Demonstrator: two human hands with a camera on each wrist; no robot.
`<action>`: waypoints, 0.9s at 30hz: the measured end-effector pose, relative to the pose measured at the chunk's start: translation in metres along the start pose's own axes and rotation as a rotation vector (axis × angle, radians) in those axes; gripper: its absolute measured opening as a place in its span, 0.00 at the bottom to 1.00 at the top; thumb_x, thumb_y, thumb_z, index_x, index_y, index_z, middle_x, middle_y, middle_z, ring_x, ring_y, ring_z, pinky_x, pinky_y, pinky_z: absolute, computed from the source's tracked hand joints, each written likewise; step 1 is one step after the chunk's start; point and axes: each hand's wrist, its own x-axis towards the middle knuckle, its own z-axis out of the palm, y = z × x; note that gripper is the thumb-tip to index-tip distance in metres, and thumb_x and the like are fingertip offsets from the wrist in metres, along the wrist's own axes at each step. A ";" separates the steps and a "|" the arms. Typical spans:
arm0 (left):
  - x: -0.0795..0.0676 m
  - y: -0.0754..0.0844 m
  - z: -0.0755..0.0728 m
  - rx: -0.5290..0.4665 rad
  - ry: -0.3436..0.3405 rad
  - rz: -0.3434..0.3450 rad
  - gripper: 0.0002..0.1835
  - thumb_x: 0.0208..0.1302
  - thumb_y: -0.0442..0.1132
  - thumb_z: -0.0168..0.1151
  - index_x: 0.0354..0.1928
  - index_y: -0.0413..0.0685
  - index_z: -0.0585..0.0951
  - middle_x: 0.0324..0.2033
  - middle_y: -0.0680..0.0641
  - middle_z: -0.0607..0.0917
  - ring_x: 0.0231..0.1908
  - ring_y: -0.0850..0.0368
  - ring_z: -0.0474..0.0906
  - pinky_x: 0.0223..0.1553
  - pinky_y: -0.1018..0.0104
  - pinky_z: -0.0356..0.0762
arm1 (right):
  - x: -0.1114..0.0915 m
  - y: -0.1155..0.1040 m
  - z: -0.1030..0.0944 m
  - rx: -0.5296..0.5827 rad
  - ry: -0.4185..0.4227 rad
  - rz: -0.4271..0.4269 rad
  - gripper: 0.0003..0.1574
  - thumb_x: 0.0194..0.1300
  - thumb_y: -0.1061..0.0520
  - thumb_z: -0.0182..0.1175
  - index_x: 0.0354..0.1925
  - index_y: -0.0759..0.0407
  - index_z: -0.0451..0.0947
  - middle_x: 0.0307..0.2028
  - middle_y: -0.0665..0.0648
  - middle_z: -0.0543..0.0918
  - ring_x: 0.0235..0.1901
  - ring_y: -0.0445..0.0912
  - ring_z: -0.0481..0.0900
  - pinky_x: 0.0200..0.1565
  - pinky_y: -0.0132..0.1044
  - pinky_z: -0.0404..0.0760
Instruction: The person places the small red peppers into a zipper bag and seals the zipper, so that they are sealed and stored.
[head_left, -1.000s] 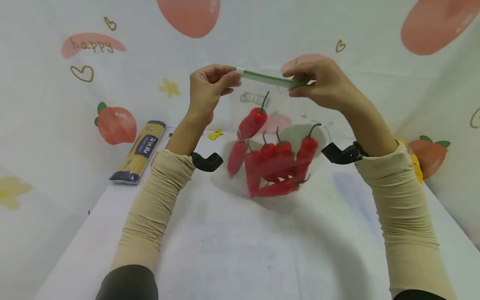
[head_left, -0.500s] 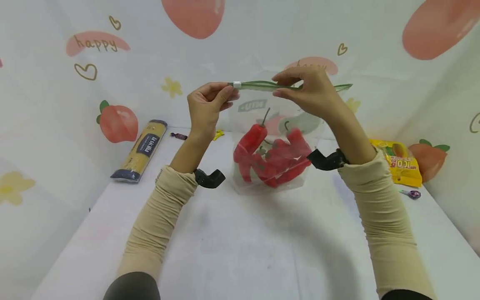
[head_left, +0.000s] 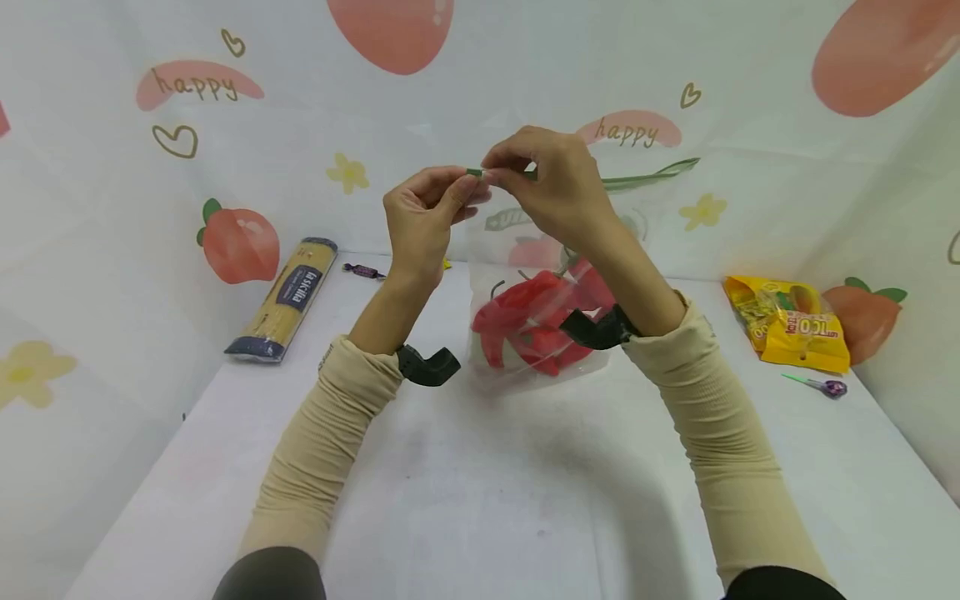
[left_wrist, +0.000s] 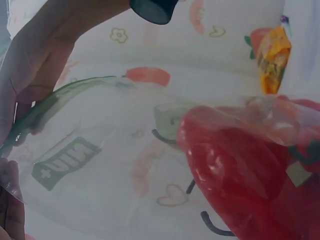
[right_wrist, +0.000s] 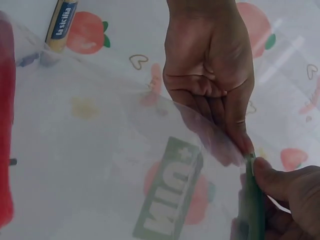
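A clear slider zip bag (head_left: pixel 491 258) hangs upright above the table with several red peppers (head_left: pixel 517 310) inside. My left hand (head_left: pixel 422 221) pinches the left end of its green zip strip (head_left: pixel 637 182). Right beside it, my right hand (head_left: pixel 562 183) pinches the same strip, at the small white slider, which the fingers mostly cover. To the right of that hand the strip runs on, and its two edges part near the far end. In the right wrist view the right thumb (right_wrist: pixel 272 177) presses the strip close to the left fingertips. A green printed label (left_wrist: pixel 67 162) shows on the bag.
A pack of spaghetti (head_left: pixel 288 296) lies at the table's left. At the right are a yellow candy bag (head_left: pixel 791 325) and a purple lollipop (head_left: pixel 832 388). A dark wrapped candy (head_left: pixel 363 272) lies at the back, before a fruit-printed cloth (head_left: pixel 450 108).
My right hand has moved left along the zip strip to the left hand at the slider. The bag now hangs narrower, and the peppers have bunched together. The yellow candy bag has come into view.
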 end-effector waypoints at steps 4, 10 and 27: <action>0.000 0.000 0.001 -0.008 0.017 -0.014 0.01 0.55 0.30 0.62 0.30 0.39 0.81 0.22 0.53 0.86 0.26 0.60 0.84 0.30 0.72 0.82 | -0.004 0.006 -0.006 -0.024 -0.002 -0.003 0.10 0.59 0.58 0.61 0.37 0.62 0.82 0.35 0.55 0.83 0.33 0.37 0.76 0.36 0.25 0.75; 0.001 0.001 -0.002 -0.040 0.048 -0.055 0.01 0.54 0.29 0.62 0.30 0.41 0.81 0.22 0.51 0.86 0.25 0.60 0.84 0.28 0.73 0.81 | -0.019 0.026 -0.027 -0.023 0.028 -0.008 0.08 0.59 0.59 0.62 0.35 0.63 0.83 0.32 0.56 0.83 0.30 0.35 0.74 0.33 0.24 0.73; 0.006 0.003 -0.015 -0.067 0.111 -0.031 0.00 0.54 0.29 0.62 0.29 0.38 0.81 0.21 0.50 0.86 0.25 0.59 0.84 0.29 0.73 0.82 | -0.084 0.099 -0.122 -0.147 0.259 0.118 0.07 0.55 0.66 0.62 0.33 0.71 0.82 0.28 0.35 0.80 0.26 0.27 0.74 0.34 0.13 0.73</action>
